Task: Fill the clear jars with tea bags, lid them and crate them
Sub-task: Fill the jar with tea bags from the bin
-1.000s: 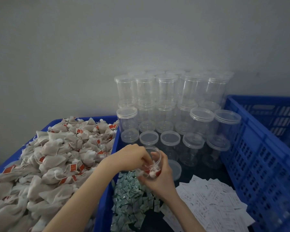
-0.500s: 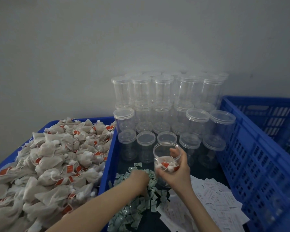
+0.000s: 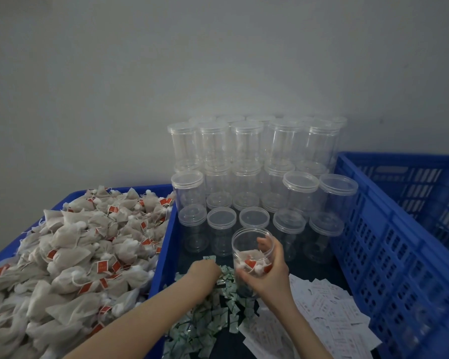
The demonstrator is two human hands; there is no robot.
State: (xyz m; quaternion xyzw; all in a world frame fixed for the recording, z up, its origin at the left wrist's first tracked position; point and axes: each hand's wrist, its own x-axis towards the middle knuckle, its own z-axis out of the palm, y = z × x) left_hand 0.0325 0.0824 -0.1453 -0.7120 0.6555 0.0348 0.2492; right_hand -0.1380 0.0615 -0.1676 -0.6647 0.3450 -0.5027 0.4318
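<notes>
My right hand [image 3: 267,268] is wrapped around the open jar [image 3: 252,252] of tea bags at lower centre while my left hand [image 3: 205,270] digs in the green sachets [image 3: 205,320], grip hidden, so the tilted lidless jar could easily spill.

Left hand's fingers [image 3: 213,271] buried in small green-white paper sachets [image 3: 213,317], print on white paper slips [image 3: 329,307] beside them illegible, blue perforated plastic crate [image 3: 399,255] cut off right of them
</notes>
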